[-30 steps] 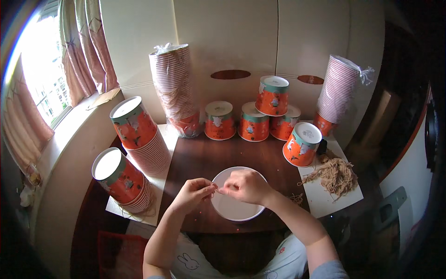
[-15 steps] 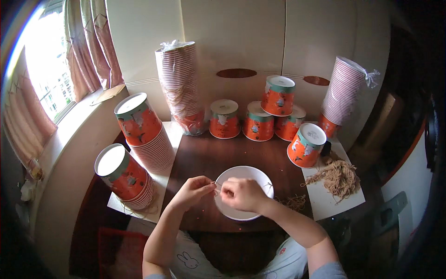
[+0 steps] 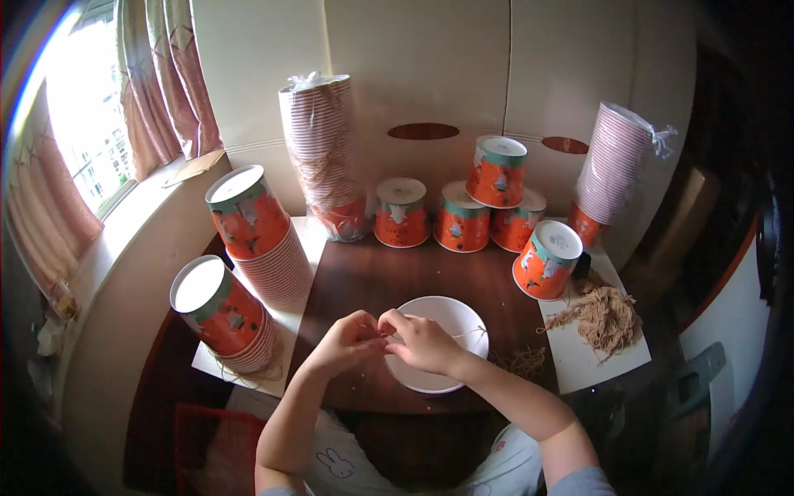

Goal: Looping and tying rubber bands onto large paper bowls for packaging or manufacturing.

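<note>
Below me a round white tub (image 3: 426, 382) stands with its white inside facing up. At its left rim my left hand (image 3: 346, 341) and my right hand (image 3: 418, 341) meet, fingertips pinched together. A thin light string (image 3: 470, 332) runs from beside my right hand across the inside to a small knot or loop at the right rim. Both hands are closed on the string's end by the left rim; the fingers mostly hide it there.
Orange-and-green paper tubs (image 3: 461, 223) stand upside down along the back. Nested stacks (image 3: 273, 264) stand at left, with tall plastic-wrapped stacks (image 3: 318, 136) (image 3: 616, 161) behind. A brown twine bundle (image 3: 608, 318) lies at right; loose twine (image 3: 525, 361) lies beside the white tub.
My right hand has turned and lifted slightly, its fingertips now meeting those of my left hand. More of the string shows inside the tub.
</note>
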`<action>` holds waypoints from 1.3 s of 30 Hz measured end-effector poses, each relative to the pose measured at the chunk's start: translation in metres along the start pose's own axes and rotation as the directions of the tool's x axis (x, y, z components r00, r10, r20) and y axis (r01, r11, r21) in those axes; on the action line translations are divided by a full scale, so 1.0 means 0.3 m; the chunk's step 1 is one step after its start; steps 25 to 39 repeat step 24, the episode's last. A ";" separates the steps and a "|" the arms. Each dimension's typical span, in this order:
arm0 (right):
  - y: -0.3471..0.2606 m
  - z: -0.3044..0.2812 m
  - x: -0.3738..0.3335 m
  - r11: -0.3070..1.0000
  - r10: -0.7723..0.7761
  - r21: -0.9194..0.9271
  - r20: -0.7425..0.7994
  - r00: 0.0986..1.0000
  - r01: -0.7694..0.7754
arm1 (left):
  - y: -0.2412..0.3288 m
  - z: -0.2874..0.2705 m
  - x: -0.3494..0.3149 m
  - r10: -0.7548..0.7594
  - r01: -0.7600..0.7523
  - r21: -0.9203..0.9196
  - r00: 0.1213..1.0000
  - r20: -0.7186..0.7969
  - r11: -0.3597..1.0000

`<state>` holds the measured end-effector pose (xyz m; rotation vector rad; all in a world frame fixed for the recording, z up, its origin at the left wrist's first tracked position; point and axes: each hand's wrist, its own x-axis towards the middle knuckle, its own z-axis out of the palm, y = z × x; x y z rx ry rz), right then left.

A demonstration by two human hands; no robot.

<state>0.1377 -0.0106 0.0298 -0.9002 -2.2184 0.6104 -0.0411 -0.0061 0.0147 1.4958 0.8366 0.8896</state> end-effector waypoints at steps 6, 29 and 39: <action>-0.018 0.015 -0.003 0.994 0.101 0.053 -0.092 0.991 -0.097 | 0.014 -0.007 -0.003 -0.030 0.026 -0.137 0.999 -0.027 0.990; 0.002 0.010 0.000 0.964 0.211 0.185 -0.095 0.973 -0.191 | 0.023 -0.002 -0.041 0.041 0.110 0.543 0.965 -0.259 0.832; 0.002 0.010 0.000 0.964 0.211 0.185 -0.095 0.973 -0.191 | 0.023 -0.002 -0.041 0.041 0.110 0.543 0.965 -0.259 0.832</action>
